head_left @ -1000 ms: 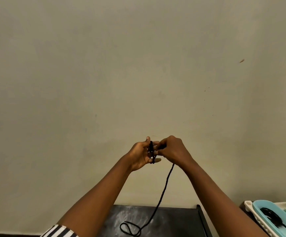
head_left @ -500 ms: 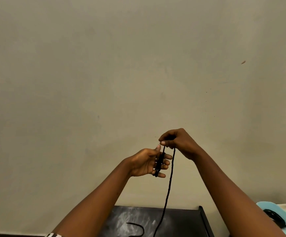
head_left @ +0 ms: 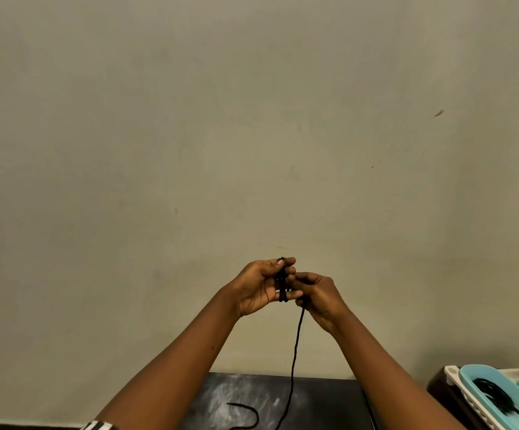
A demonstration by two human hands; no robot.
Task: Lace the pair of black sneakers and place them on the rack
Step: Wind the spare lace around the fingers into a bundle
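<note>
- Where the black lace [head_left: 295,346] meets the hands, several turns of it are seen wound round the fingers [head_left: 292,293] of the left hand [head_left: 259,287], which is raised palm-up with its fingers fairly straight and the thumb pressed onto the coil at the top.
- Just beside it, touching at the fingertips, the right hand [head_left: 320,297] is curled, and the running strand is pinched between its thumb and fingers.
- From that pinch the lace is hung almost straight down, its long axis near vertical, so the free length lies directly below the right hand, the nearer of the two to it.
- Further down, the strand is carried onto a dark tabletop [head_left: 314,398], where a loose curl is laid at the lower edge of view.
- Neither sneaker nor rack is shown; lacing is judged not yet begun.
- At the far right a light blue tray [head_left: 475,375] holding something dark is partly seen.
</note>
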